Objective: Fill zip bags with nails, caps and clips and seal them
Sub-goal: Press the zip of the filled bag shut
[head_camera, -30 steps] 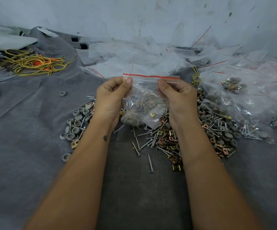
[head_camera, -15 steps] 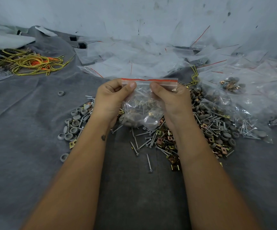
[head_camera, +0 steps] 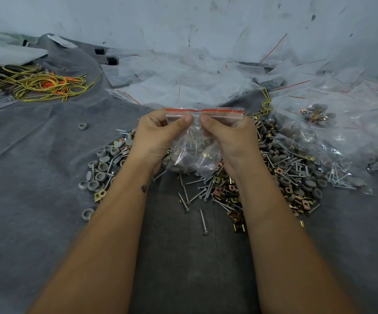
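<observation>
Two bare hands hold a small clear plastic zip bag with a red strip along its mouth (head_camera: 203, 132) above a grey felt-covered table (head_camera: 36, 189). The left hand (head_camera: 158, 134) and the right hand (head_camera: 228, 137) each pinch the bag just under the red strip, thumb tips close together at the middle of the seal line. The bag hangs between the palms, and screws, grey caps and a glint of brass show through its lower half. Beneath it, from 9 o'clock round to 3 o'clock of the bag, spreads a loose heap of silver nails (head_camera: 197, 196), round grey plastic caps (head_camera: 102, 165) and square brass-coloured metal clips (head_camera: 231, 189). Empty clear bags (head_camera: 183, 85) lie at 12 o'clock; filled ones (head_camera: 342, 137) pile at 3 o'clock. A tangle of yellow and orange wire (head_camera: 45, 86) sits at 10 o'clock.
</observation>
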Tool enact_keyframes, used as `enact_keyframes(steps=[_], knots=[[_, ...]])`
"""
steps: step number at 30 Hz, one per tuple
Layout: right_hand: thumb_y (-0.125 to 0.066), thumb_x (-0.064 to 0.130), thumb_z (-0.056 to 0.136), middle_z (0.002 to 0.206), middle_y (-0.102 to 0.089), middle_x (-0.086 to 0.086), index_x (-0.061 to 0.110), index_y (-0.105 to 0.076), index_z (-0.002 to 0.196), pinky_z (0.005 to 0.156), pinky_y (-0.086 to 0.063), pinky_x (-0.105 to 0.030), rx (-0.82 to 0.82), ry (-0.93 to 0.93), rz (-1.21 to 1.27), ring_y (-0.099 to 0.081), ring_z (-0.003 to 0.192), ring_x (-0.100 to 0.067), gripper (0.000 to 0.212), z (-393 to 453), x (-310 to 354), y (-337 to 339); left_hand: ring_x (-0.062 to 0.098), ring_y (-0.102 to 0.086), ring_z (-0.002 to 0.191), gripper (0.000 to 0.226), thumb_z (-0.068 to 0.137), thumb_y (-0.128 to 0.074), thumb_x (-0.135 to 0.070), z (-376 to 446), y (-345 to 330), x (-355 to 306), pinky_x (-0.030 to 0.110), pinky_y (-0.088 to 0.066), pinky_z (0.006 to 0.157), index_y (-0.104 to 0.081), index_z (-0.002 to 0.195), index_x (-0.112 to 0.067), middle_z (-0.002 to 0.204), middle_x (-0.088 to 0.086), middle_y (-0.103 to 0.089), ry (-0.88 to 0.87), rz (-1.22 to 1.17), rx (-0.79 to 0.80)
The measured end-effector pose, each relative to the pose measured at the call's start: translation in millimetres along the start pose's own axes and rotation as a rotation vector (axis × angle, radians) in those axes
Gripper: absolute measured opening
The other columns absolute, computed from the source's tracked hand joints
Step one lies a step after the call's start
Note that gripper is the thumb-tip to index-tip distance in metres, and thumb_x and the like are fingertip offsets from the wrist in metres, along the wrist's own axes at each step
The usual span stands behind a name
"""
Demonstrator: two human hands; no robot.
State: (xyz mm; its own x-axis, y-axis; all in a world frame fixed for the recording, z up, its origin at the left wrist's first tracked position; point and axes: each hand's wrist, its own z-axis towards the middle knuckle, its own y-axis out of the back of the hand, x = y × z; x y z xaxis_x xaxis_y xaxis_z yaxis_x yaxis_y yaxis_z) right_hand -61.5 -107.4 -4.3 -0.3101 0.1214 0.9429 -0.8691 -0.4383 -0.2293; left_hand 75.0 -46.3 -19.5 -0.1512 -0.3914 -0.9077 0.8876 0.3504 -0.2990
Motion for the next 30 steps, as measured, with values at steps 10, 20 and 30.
enact_keyframes(steps=[10,20,30], knots=[[-0.075,0.0,0.079,0.074,-0.074,0.0,0.014,-0.074,0.079,0.06,-0.052,-0.02,-0.013,0.07,-0.059,-0.069,0.069,-0.011,0.014,-3.5,1.5,-2.4,0.026,-0.069,0.084,0.02,0.07,-0.076,-0.016,-2.4,-7.8,1.1,0.045,-0.054,0.087,-0.073,0.087,-0.005,0.086,0.01,-0.075,0.0,0.008,0.009],[-0.075,0.003,0.079,0.068,-0.071,-0.002,0.018,-0.076,0.069,0.059,-0.052,-0.026,-0.02,0.06,-0.071,-0.063,0.064,-0.015,0.017,-2.0,-0.8,-3.0,0.026,-0.069,0.087,0.019,0.072,-0.075,-0.015,-2.1,-6.5,0.1,0.045,-0.054,0.089,-0.074,0.088,-0.005,0.087,0.01,-0.075,-0.027,0.025,0.029],[-0.076,0.0,0.076,0.063,-0.069,0.0,0.021,-0.076,0.063,0.066,-0.057,-0.04,-0.079,0.021,0.003,-0.062,0.061,-0.018,0.025,3.4,-2.6,-1.1,0.008,-0.064,0.065,0.019,0.085,-0.067,-0.006,2.5,-1.5,-0.4,0.021,-0.053,0.066,-0.071,0.07,-0.018,0.073,-0.002,-0.073,-0.052,0.028,-0.042]])
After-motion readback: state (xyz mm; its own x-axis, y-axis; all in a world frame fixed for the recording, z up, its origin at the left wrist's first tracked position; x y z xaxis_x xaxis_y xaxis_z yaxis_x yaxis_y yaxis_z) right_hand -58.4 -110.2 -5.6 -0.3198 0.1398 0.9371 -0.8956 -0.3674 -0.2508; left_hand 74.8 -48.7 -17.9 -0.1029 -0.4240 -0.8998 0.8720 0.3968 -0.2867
